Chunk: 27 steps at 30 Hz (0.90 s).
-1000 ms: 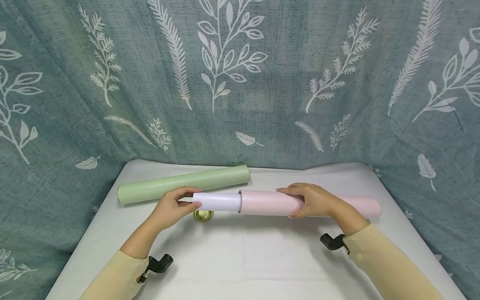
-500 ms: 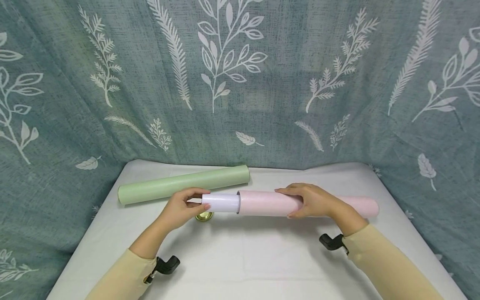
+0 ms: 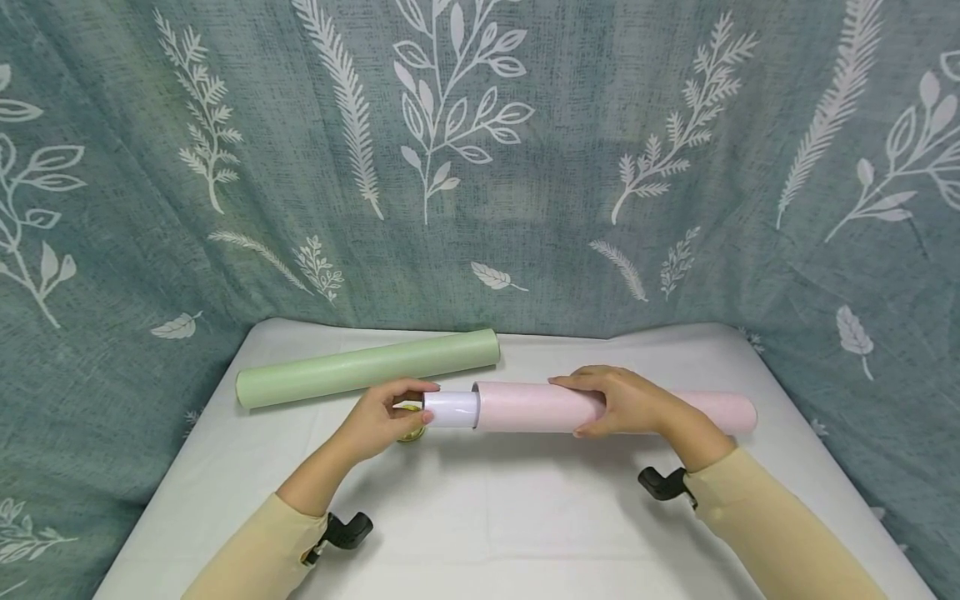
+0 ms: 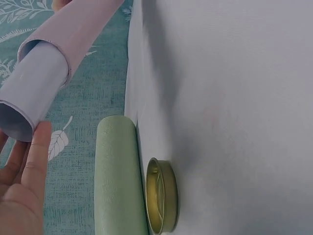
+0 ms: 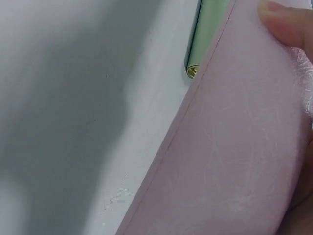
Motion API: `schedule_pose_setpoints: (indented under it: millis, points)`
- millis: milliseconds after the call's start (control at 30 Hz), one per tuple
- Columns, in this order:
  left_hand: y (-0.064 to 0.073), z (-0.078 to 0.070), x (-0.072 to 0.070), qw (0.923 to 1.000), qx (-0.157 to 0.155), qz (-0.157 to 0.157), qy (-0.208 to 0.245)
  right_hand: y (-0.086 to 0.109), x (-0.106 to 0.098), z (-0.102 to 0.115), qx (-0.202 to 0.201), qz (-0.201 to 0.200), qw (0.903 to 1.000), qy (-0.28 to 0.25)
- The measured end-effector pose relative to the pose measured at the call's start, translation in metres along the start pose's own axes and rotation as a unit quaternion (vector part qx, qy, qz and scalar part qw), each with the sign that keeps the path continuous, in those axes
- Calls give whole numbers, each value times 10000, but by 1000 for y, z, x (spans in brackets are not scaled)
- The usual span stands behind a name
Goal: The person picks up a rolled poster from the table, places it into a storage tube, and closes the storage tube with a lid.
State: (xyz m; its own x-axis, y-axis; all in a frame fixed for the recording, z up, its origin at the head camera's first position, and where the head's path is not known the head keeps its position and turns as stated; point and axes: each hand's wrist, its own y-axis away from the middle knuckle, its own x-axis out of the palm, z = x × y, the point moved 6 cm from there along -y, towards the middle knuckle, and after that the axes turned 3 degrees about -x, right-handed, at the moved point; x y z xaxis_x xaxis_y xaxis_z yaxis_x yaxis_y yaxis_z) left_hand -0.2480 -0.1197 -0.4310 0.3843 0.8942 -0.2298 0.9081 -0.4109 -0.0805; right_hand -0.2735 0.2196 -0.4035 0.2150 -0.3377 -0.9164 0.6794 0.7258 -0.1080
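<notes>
A glossy white rolled sheet or tube (image 3: 452, 409) sticks a short way out of the left end of a pink cylindrical tube (image 3: 525, 407). My left hand (image 3: 378, 423) pinches the white roll's outer end between thumb and fingers. In the left wrist view the roll's hollow end (image 4: 18, 122) shows beside the fingers. Further right, my right hand (image 3: 628, 404) grips the pink tube around its middle, thumb on the near side. Both are held above the table. How far the roll reaches inside the tube is hidden.
A green tube (image 3: 367, 367) lies slantwise at the back left of the white-covered table (image 3: 510, 517). Below my left hand is a round gold metal cap (image 4: 168, 196), close beside the green tube. A patterned curtain (image 3: 480, 250) hangs behind.
My left hand has moved right, sliding the white roll deeper into the pink tube, so less of it shows. The right hand and pink tube have barely moved.
</notes>
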Motion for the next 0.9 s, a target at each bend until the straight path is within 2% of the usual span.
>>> schedule_pose_setpoints:
  millis: [133, 367, 900]
  points:
    - [0, -3, 2, 9999, 115, 56, 90, 0, 0, 1, 17, -4, 10000, -10]
    - [-3, -1, 5, 9997, 141, 52, 193, 1, 0, 2, 33, -20, 10000, 2]
    - [-11, 4, 11, 9992, -208, -317, 92, 2, 1, 1, 41, -36, 10000, 10]
